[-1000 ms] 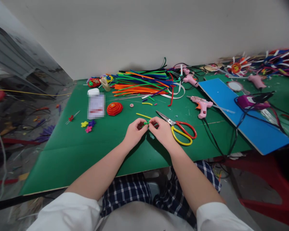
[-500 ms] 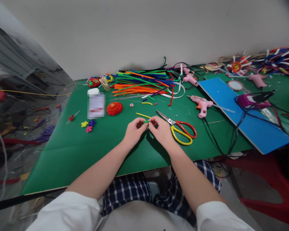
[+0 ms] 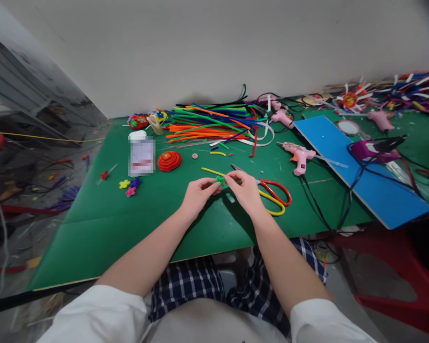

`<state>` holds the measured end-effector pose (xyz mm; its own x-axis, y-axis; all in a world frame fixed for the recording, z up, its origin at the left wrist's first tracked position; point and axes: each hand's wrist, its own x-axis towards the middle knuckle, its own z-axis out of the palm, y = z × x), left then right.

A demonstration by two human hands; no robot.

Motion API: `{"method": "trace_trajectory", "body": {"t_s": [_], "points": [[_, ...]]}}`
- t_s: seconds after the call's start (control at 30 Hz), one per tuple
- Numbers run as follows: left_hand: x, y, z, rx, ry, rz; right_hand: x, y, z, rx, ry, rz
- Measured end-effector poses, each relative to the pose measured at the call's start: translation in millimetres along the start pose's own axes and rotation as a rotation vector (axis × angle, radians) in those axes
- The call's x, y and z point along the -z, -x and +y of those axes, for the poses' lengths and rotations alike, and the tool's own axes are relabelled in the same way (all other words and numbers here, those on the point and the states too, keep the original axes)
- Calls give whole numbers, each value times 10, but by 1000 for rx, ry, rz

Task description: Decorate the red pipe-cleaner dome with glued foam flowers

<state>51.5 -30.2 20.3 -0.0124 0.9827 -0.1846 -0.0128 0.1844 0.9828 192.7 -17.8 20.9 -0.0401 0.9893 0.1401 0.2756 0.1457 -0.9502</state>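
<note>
Between my hands is a small green pipe cleaner flower [image 3: 220, 180], its rounded petals showing. My left hand [image 3: 199, 196] pinches it from the left with thumb and fingers. My right hand [image 3: 248, 191] pinches at its right edge, thumb and forefinger pressed together. Under and beside my right hand lie scissors [image 3: 280, 191] with one red and one yellow handle, their blades partly hidden. A yellow pipe cleaner piece [image 3: 211, 171] lies just beyond my fingers. Off to the left sit finished little flowers in yellow [image 3: 125, 184], blue [image 3: 136, 183] and pink [image 3: 130, 191].
A heap of coloured pipe cleaners [image 3: 207, 125] lies against the wall. An orange-red dome [image 3: 169, 161] stands near a blurred white container [image 3: 142, 157]. A pink glue gun [image 3: 299, 156] with a black cord is at right, beside a blue board [image 3: 361, 171].
The green flower now shows more of its petals between my fingertips. My right hand has turned and covers more of the scissors' blades and pivot.
</note>
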Motion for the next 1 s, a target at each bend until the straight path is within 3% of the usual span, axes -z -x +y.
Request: {"method": "trace_trajectory", "body": {"t_s": [0.23, 0.43, 0.73, 0.9, 1.0], "points": [[25, -8, -18, -83, -111, -2, -51, 37, 4, 63, 127, -65], [40, -16, -27, -113, -195, -11, -114, 66, 18, 97, 200, -44], [16, 9, -60, -107, -127, 58, -130, 92, -17, 216, 345, -32], [36, -1, -93, -173, -283, 93, -141, 117, -33, 290, 514, -25], [45, -3, -60, -226, -390, 97, -134, 107, -19, 265, 473, -30]]}}
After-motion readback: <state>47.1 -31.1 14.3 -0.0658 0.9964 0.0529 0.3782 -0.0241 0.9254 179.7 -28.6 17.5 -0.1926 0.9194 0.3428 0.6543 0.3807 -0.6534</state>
